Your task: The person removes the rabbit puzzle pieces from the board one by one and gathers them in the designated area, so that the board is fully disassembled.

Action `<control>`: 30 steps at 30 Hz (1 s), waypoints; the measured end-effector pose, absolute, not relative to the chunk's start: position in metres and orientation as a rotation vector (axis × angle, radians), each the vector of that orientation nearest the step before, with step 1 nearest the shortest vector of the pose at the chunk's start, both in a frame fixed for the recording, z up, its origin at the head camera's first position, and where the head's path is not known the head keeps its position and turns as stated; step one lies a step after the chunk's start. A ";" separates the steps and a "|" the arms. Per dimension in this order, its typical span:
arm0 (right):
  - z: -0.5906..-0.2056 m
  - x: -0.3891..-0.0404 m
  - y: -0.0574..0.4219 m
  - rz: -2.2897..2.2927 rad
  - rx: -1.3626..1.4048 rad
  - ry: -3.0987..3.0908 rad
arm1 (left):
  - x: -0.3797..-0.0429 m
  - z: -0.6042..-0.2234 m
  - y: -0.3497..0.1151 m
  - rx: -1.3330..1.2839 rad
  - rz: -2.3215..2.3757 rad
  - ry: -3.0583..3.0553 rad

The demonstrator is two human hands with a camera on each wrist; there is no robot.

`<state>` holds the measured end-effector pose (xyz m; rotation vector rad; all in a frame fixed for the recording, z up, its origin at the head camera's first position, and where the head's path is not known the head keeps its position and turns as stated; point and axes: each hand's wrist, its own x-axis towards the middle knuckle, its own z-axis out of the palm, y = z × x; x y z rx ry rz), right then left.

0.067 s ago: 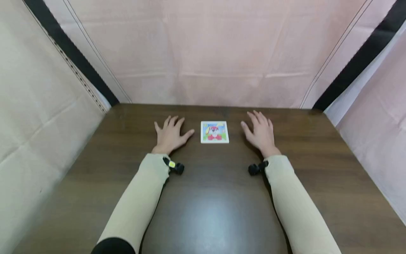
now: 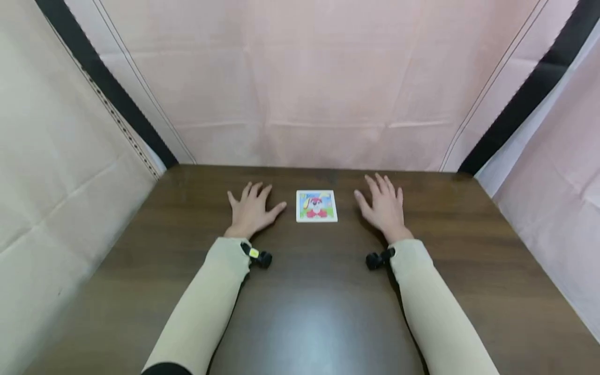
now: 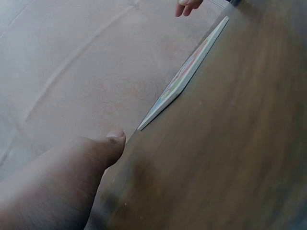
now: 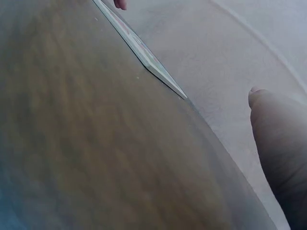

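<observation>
A flat square picture tile [image 2: 316,206] with a white border lies on the brown table, showing a cartoon animal in red and pink on a blue and green ground. To its left my left hand [image 2: 250,211] is spread, palm down, thumb pointing toward the tile but apart from it. On the other side my right hand [image 2: 384,208] has its fingers extended, with a gap between thumb and tile. Both wrist views catch the tile edge-on, as a thin slab [image 3: 184,76] in the left one and a pale edge [image 4: 144,52] in the right one. Neither hand holds anything.
The brown wooden table [image 2: 300,302] spreads beneath both forearms. A pale fabric wall [image 2: 300,83] rises behind its far edge, with more fabric at both sides and black strips [image 2: 108,86] along the corners. Each wrist wears a small black camera [image 2: 264,259].
The head view has tilted slightly upward, so table, tile and hands appear a little lower in it. Hands and tile keep their places relative to each other.
</observation>
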<state>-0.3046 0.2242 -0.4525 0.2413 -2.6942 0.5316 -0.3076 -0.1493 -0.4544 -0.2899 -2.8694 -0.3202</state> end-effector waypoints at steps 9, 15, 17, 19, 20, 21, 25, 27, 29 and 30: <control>-0.471 -0.315 0.220 0.431 0.172 -2.811 | -0.320 -0.475 -0.151 -0.207 -0.271 -2.883; -0.467 -0.329 0.218 0.411 0.165 -2.793 | -0.336 -0.473 -0.153 -0.148 -0.242 -2.836; -0.470 -0.328 0.216 0.411 0.166 -2.809 | -0.335 -0.474 -0.155 -0.132 -0.233 -2.838; -0.473 -0.327 0.214 0.404 0.163 -2.823 | -0.333 -0.475 -0.157 -0.126 -0.220 -2.853; -0.474 -0.327 0.214 0.399 0.159 -2.828 | -0.332 -0.475 -0.157 -0.123 -0.214 -2.861; -0.475 -0.327 0.214 0.391 0.155 -2.831 | -0.331 -0.475 -0.157 -0.122 -0.213 -2.866; -0.476 -0.328 0.215 0.381 0.143 -2.827 | -0.329 -0.474 -0.156 -0.129 -0.224 -2.858; -0.474 -0.329 0.216 0.386 0.144 -2.819 | -0.329 -0.472 -0.154 -0.134 -0.231 -2.847; -0.471 -0.328 0.218 0.387 0.142 -2.811 | -0.330 -0.471 -0.153 -0.134 -0.230 -2.838; -0.470 -0.328 0.218 0.388 0.143 -2.806 | -0.330 -0.471 -0.152 -0.135 -0.231 -2.838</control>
